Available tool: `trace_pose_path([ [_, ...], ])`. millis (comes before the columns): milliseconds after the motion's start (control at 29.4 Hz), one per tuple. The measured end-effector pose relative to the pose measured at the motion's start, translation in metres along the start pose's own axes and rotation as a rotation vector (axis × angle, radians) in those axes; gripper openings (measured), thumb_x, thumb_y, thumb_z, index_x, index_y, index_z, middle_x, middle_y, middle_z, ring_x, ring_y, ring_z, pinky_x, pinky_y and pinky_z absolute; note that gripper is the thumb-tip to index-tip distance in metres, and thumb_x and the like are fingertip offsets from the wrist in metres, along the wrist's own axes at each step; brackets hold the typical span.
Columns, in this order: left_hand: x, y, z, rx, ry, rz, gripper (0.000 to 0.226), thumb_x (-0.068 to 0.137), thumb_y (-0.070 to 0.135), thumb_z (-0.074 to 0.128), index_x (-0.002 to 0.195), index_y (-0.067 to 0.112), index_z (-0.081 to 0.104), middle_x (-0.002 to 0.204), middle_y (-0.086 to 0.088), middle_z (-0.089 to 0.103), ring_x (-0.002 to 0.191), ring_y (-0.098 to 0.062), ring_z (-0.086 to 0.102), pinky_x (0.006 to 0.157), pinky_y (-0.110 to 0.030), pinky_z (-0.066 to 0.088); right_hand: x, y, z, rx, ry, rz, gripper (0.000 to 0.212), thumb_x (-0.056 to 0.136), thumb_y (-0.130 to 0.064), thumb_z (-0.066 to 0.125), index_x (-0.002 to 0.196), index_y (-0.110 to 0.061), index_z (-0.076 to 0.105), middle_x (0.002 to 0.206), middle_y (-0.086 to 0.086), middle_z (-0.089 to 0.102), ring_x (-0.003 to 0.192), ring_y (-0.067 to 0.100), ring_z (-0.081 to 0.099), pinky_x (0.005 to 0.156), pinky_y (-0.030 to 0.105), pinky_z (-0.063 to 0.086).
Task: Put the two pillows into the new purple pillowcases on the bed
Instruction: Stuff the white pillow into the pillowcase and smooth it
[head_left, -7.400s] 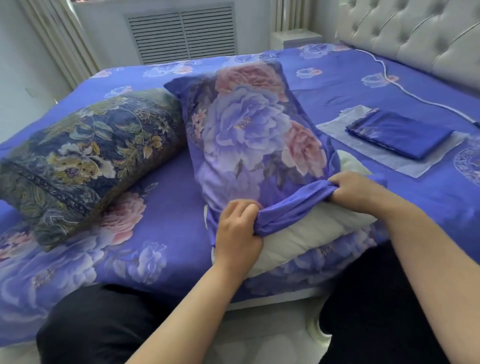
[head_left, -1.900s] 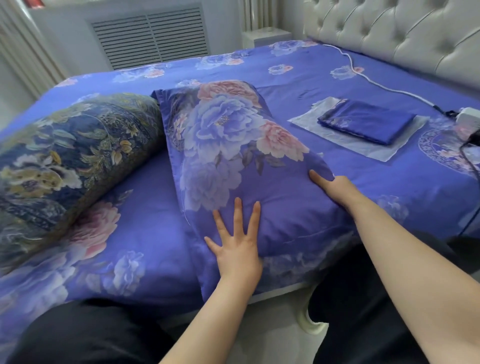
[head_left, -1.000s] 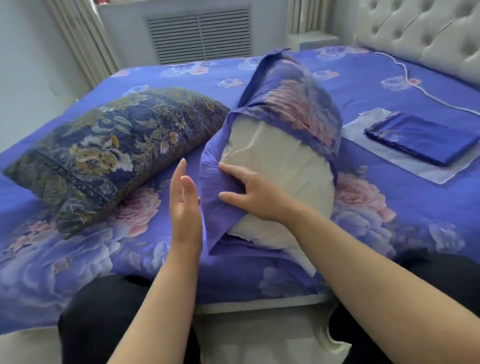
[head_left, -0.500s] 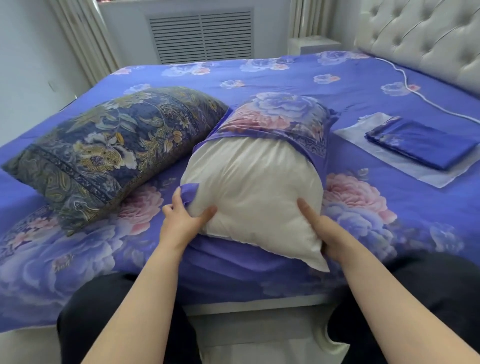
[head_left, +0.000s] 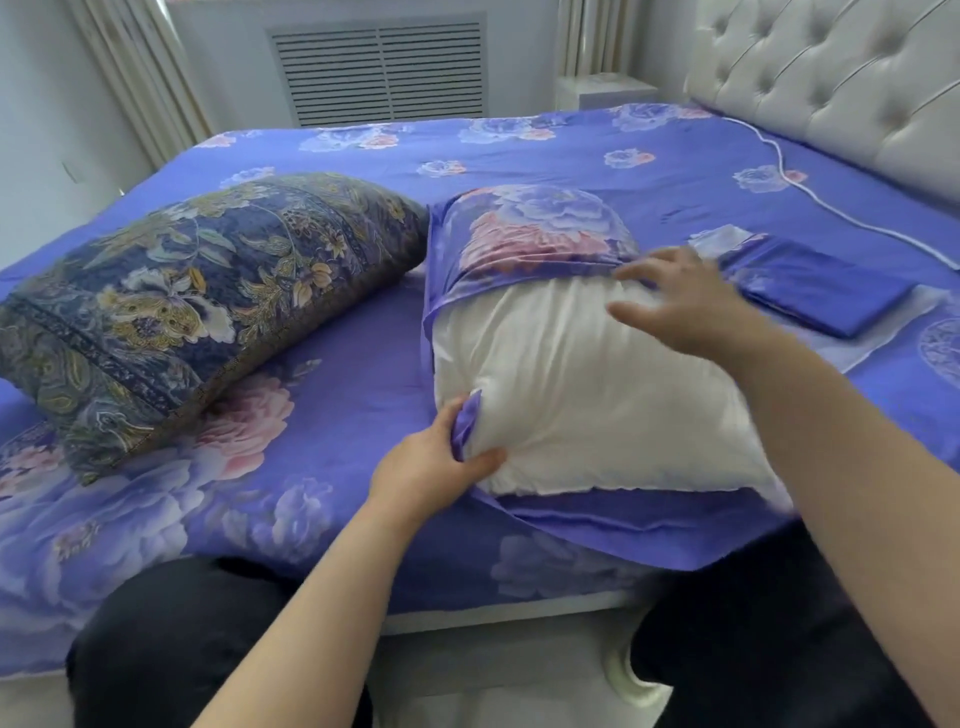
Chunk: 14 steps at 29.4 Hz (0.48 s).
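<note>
- A white pillow (head_left: 587, 395) lies on a bed (head_left: 519, 156) with purple floral bedding, its far end inside a purple floral pillowcase (head_left: 535, 234).
- The left hand (head_left: 431, 467) pinches the pillow's near corner and a fold of case.
- The right hand (head_left: 680, 296), blurred, fingers spread, seems to hover at the case's edge.
- A dark floral pillow (head_left: 197, 301) lies left; a folded purple pillowcase (head_left: 810, 286) right.

On the bed (head_left: 519, 150), one pillow (head_left: 587, 395) sits in the middle, half inside its pillowcase (head_left: 540, 234). Another pillow (head_left: 197, 291) lies at nine o'clock from it. A folded pillowcase (head_left: 815, 283) lies at three o'clock. The headboard (head_left: 841, 78) stands at two o'clock.
</note>
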<state>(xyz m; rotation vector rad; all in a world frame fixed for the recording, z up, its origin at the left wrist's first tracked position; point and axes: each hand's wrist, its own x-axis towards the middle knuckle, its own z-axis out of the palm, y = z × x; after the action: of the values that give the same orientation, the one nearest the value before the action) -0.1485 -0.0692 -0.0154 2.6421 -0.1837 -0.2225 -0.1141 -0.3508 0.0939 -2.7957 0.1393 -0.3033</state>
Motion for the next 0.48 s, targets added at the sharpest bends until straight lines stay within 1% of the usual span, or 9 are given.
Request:
trace_pose_path([
  [68, 0.003, -0.002, -0.014, 0.103, -0.051, 0.011, 0.073, 0.073, 0.077, 0.051, 0.135, 0.05, 0.024, 0.102, 0.005, 0.063, 0.085, -0.023, 0.06, 0.07, -0.033, 0.046, 0.007, -0.016, 0.033, 0.023, 0.02, -0.12, 0.068, 0.074, -0.071, 0.04, 0.134, -0.039, 0.046, 0.147, -0.001, 0.035, 0.138, 0.024, 0.026, 0.114, 0.051, 0.015],
  [136, 0.005, 0.0, -0.023, 0.186, 0.013, 0.008, 0.072, 0.074, 0.078, 0.046, 0.136, 0.047, 0.028, 0.113, 0.003, 0.054, 0.103, -0.023, 0.054, 0.075, -0.034, 0.044, 0.001, -0.023, 0.079, -0.073, -0.133, -0.146, 0.064, 0.086, -0.071, 0.032, 0.144, -0.044, 0.028, 0.157, -0.007, 0.017, 0.145, 0.019, 0.009, 0.114, 0.052, 0.001],
  [204, 0.009, 0.008, -0.026, 0.154, 0.22, 0.068, 0.065, 0.082, 0.07, 0.042, 0.14, 0.041, 0.031, 0.125, 0.001, 0.042, 0.118, -0.024, 0.042, 0.085, -0.038, 0.043, -0.005, -0.015, 0.116, -0.088, -0.25, -0.105, 0.06, 0.091, -0.066, 0.023, 0.146, -0.046, 0.014, 0.159, -0.012, 0.003, 0.146, 0.015, -0.004, 0.115, 0.051, -0.007],
  [272, 0.026, 0.019, -0.026, 0.093, 0.446, 0.182, 0.058, 0.09, 0.055, 0.045, 0.143, 0.032, 0.033, 0.136, 0.0, 0.038, 0.123, -0.026, 0.036, 0.091, -0.041, 0.041, -0.002, -0.007, 0.13, -0.048, -0.265, -0.085, 0.059, 0.091, -0.066, 0.021, 0.146, -0.047, 0.012, 0.159, -0.014, 0.0, 0.146, 0.014, -0.008, 0.114, 0.05, -0.01],
  [306, 0.041, 0.026, -0.026, 0.095, 0.518, 0.226, 0.059, 0.091, 0.045, 0.05, 0.144, 0.028, 0.031, 0.141, -0.001, 0.037, 0.126, -0.027, 0.035, 0.095, -0.042, 0.039, 0.001, -0.006, 0.13, -0.041, -0.266, -0.09, 0.059, 0.091, -0.066, 0.021, 0.146, -0.047, 0.012, 0.159, -0.015, 0.0, 0.146, 0.014, -0.008, 0.114, 0.05, -0.011],
  [340, 0.059, 0.032, -0.025, 0.12, 0.543, 0.245, 0.063, 0.09, 0.037, 0.054, 0.146, 0.025, 0.028, 0.145, -0.003, 0.034, 0.129, -0.027, 0.033, 0.099, -0.041, 0.037, 0.003, -0.005, 0.128, -0.045, -0.272, -0.097, 0.059, 0.091, -0.066, 0.021, 0.146, -0.047, 0.011, 0.159, -0.015, 0.0, 0.146, 0.013, -0.008, 0.114, 0.05, -0.011],
  [408, 0.098, 0.043, -0.023, 0.184, 0.491, 0.206, 0.072, 0.087, 0.027, 0.057, 0.149, 0.024, 0.022, 0.152, -0.005, 0.026, 0.136, -0.026, 0.026, 0.105, -0.04, 0.032, 0.005, -0.003, 0.127, -0.053, -0.28, -0.102, 0.059, 0.091, -0.067, 0.02, 0.146, -0.047, 0.01, 0.159, -0.015, -0.001, 0.146, 0.013, -0.009, 0.114, 0.05, -0.011],
  [442, 0.115, 0.045, -0.021, 0.196, 0.463, 0.183, 0.071, 0.086, 0.024, 0.057, 0.148, 0.025, 0.024, 0.152, -0.006, 0.026, 0.137, -0.027, 0.027, 0.106, -0.04, 0.031, 0.004, -0.002, 0.129, -0.06, -0.276, -0.099, 0.059, 0.091, -0.066, 0.02, 0.146, -0.047, 0.01, 0.159, -0.015, -0.001, 0.146, 0.013, -0.009, 0.114, 0.05, -0.012],
  [476, 0.131, 0.046, -0.02, 0.169, 0.453, 0.18, 0.065, 0.085, 0.02, 0.056, 0.145, 0.026, 0.032, 0.149, -0.006, 0.031, 0.135, -0.028, 0.031, 0.106, -0.04, 0.031, 0.003, -0.002, 0.131, -0.067, -0.268, -0.095, 0.059, 0.091, -0.066, 0.019, 0.146, -0.047, 0.01, 0.159, -0.015, -0.001, 0.146, 0.013, -0.009, 0.114, 0.05, -0.012],
])
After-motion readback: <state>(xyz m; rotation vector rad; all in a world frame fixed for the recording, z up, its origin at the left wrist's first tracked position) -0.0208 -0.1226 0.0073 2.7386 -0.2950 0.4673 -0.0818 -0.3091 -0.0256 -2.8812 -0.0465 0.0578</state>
